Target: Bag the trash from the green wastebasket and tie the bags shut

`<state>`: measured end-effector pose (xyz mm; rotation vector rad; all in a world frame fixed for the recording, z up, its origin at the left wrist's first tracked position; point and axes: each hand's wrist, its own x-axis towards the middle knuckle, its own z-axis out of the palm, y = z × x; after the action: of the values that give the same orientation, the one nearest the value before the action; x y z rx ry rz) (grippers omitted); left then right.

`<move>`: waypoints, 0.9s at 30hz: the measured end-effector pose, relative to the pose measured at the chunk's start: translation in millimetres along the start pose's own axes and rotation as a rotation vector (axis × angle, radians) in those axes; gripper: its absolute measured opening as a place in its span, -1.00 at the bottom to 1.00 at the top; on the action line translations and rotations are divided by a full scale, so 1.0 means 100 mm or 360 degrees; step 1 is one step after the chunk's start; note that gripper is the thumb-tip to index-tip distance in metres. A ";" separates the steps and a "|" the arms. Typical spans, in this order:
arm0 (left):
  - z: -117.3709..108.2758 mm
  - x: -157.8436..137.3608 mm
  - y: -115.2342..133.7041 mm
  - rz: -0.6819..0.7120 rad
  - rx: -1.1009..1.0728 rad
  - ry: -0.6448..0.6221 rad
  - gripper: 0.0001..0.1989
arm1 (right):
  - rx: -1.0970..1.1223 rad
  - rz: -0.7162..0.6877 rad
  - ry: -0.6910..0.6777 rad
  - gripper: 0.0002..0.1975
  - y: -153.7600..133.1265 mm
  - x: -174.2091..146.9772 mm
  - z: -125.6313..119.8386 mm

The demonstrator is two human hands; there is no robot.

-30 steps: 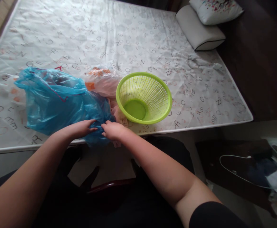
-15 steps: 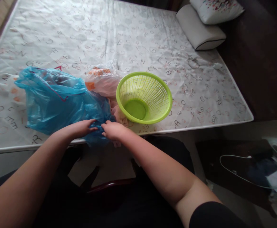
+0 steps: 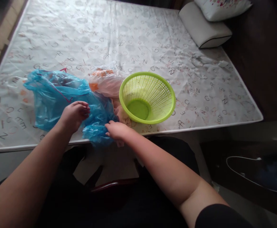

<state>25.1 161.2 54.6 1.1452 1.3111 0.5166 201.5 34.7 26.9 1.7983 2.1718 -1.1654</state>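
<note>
A crinkled blue plastic bag (image 3: 50, 107) lies at the near edge of the mattress, its mouth edged with a dark red line. Over its front right part is my left hand (image 3: 74, 114), fingers curled in; whatever they may hold is hidden. My right hand (image 3: 116, 129) pinches the gathered right end of the blue bag close to the mattress edge. Just beyond my right hand stands a lime-green plastic basket (image 3: 138, 108), tilted towards me, with nothing visible inside. Pinkish cloth or plastic (image 3: 121, 115) is bunched between the bag and the basket.
A clear plastic bag with orange print (image 3: 105, 82) lies behind the blue bag. The letter-patterned mattress (image 3: 81, 38) carries a grey-white bolster (image 3: 203, 28) and a white pillow (image 3: 220, 9) at the far right. A white cable (image 3: 238, 157) lies low on the right.
My left hand has lifted away from the bag's gathered end and moved up and left over the bag. My right hand stays on the bag. The whole view has shifted slightly.
</note>
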 end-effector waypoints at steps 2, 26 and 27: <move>-0.02 -0.06 0.13 -0.0197 -0.0784 -0.0265 -0.89 | -0.0018 -0.0007 0.0003 -0.62 0.01 0.00 0.01; -0.04 -0.27 0.22 -0.0376 -0.1744 -0.0553 -0.88 | -0.0052 -0.0004 0.0035 -0.63 0.02 0.05 0.08; -0.04 -0.27 0.22 -0.0367 -0.1745 -0.0535 -0.88 | -0.0052 -0.0002 0.0038 -0.63 0.02 0.04 0.08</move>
<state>20.8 148.8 87.2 0.1449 0.6554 0.6981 198.9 33.5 17.8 1.8071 2.1919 -1.1078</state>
